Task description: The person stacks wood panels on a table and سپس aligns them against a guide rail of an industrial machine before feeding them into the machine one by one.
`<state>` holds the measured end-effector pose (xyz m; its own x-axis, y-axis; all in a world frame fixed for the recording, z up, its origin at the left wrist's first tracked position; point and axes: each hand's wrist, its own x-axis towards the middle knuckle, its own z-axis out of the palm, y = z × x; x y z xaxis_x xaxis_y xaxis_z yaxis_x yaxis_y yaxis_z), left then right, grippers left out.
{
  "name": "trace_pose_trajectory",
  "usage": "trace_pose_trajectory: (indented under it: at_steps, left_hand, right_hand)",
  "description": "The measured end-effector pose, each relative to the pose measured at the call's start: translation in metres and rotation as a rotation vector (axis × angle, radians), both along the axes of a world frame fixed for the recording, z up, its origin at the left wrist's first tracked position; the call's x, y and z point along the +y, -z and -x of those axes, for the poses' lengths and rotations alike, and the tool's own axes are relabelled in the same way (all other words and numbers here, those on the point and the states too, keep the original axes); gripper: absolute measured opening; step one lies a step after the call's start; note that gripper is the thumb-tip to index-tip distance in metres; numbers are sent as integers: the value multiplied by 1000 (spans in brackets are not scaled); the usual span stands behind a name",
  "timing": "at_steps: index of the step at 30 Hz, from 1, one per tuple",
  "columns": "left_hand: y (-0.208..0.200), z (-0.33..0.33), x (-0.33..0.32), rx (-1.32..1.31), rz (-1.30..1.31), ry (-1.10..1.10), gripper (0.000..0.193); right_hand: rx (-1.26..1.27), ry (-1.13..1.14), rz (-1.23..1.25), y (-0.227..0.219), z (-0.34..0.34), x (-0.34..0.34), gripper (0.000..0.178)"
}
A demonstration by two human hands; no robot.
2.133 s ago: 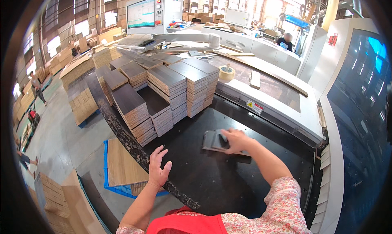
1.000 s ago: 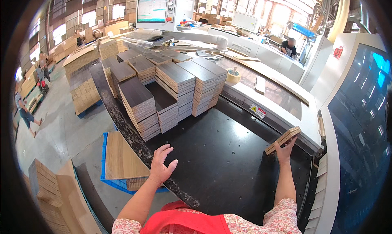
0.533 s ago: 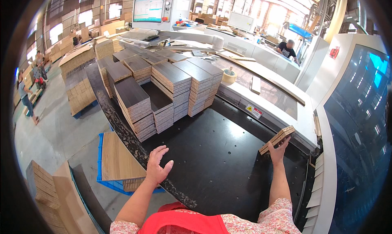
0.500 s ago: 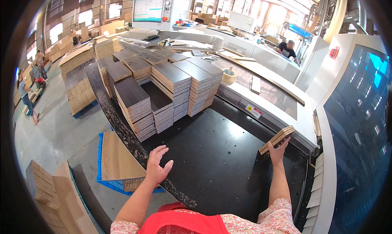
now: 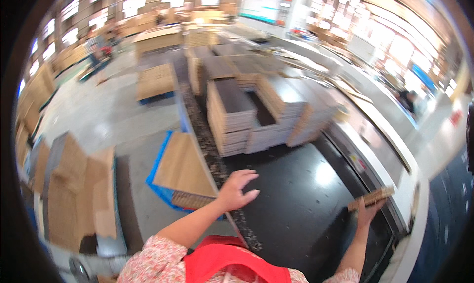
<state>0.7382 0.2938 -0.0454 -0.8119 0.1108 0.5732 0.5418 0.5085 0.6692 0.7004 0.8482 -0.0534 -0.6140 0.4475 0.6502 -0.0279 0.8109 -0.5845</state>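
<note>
In my right hand is a short stack of small particle boards, gripped over the right side of the black table. The stack's exact number of pieces is blurred. My left hand holds nothing; its fingers and thumb are apart above the table's left edge. Beyond it stand piles of dark-topped boards with pale particle-board edges, set close together on the far part of the table. A gap between the piles shows a lower dark board.
Left of the table, a wood-grain panel lies on a blue pallet. An open cardboard box stands further left. A white machine ledge borders the right side. A screen rises at the back. Blurred people are in the distance.
The view has swung left, so the table and piles sit further right and blur. My right hand still holds the boards; my left hand stays spread near the table edge.
</note>
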Motion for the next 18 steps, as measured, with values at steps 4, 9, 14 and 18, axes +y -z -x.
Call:
trace_pose_trajectory:
  at_steps: [4, 9, 14, 18]
  left_hand:
    - [11, 1, 0, 3, -49, 17, 49]
    - [14, -3, 0, -22, -89, 16, 50]
    - [18, 1, 2, -21, -52, 12, 50]
    - [17, -1, -2, -23, -40, -10, 50]
  right_hand:
    - [-22, 31, 29, 31, 21, 37, 112]
    - [41, 80, 218, 18, 29, 23, 100]
    - [-25, -45, -187, 35, 19, 55, 129]
    - [-422, -277, -43, -39, 4, -10, 118]
